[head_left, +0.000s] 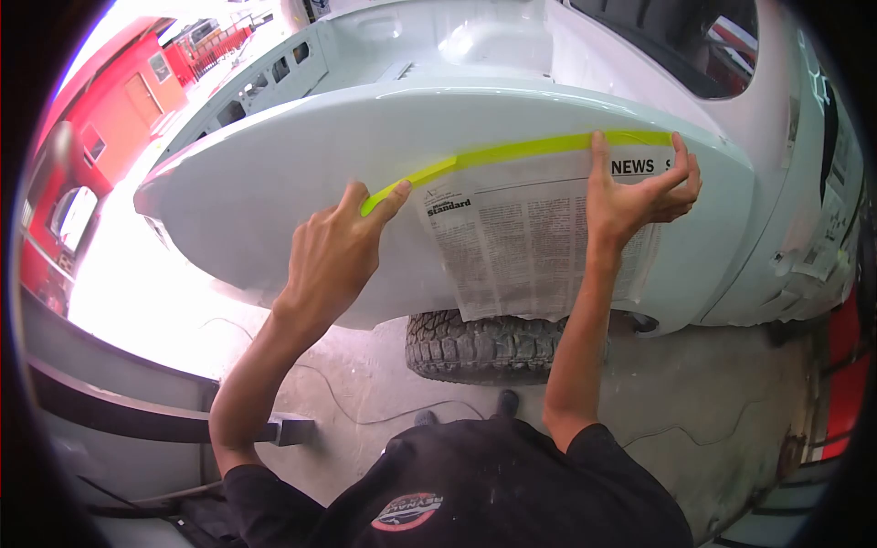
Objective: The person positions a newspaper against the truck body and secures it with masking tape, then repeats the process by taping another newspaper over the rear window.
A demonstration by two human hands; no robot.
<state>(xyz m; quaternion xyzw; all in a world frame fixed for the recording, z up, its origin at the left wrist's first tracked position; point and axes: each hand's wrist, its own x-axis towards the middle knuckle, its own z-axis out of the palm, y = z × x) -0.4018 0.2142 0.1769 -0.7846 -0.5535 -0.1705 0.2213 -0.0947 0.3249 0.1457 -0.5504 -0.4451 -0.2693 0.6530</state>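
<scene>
Where the printed newspaper sheet (512, 239) lies against the glossy white curved truck panel (274, 173), the other things can be placed around it. Far to its left is a bright red building wall (110, 100). Nearer, just left of the sheet, the left hand (331, 251) is partly closed, its thumb and forefinger close together on the free end of a bright yellow-green strip of tape (521, 150), the other fingers curled. From there the tape slants up to the sheet and runs along its top edge, on the panel. Directly below the sheet sits a black knobbly rubber tyre (484, 349). Over the sheet's right part, the right hand (635, 196) is half open, thumb and forefinger spread wide, both tips touching the tape, the remaining fingers bent. Above and right of the sheet is a dark glass cab window (681, 41); farther right, pale masking paper (819, 256) covers some bodywork.
</scene>
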